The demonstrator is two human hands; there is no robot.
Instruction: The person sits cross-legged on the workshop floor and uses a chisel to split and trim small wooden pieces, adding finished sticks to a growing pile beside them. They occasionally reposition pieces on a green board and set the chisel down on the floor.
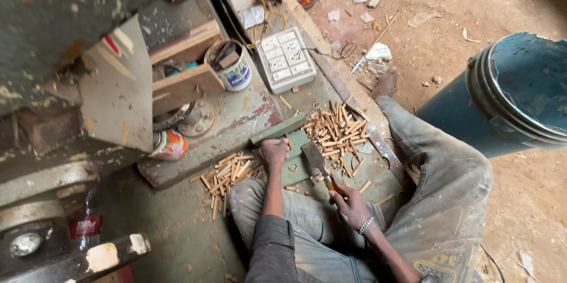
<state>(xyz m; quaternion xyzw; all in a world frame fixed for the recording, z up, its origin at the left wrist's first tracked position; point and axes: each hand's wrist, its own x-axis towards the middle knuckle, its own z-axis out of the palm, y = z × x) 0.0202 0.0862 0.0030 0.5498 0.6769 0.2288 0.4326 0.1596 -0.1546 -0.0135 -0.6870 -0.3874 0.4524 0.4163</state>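
My left hand (273, 154) rests knuckles-down on a green wooden block (297, 152) on the floor plate, fingers curled on something too small to make out. My right hand (349, 200) grips the handle of a wide flat chisel (315, 158), whose blade points toward the block just right of my left hand. A pile of short wooden sticks (333, 129) lies beyond the blade, and a second pile of sticks (227, 175) lies left of my left hand. I sit on the floor with both knees bent.
A white switch-and-socket board (285, 60) and a white tin (234, 66) stand farther off. A blue drum (512, 97) is at right, a heavy grey machine (65, 53) at left, with a small can (170, 145) near it. Dirt floor with litter beyond.
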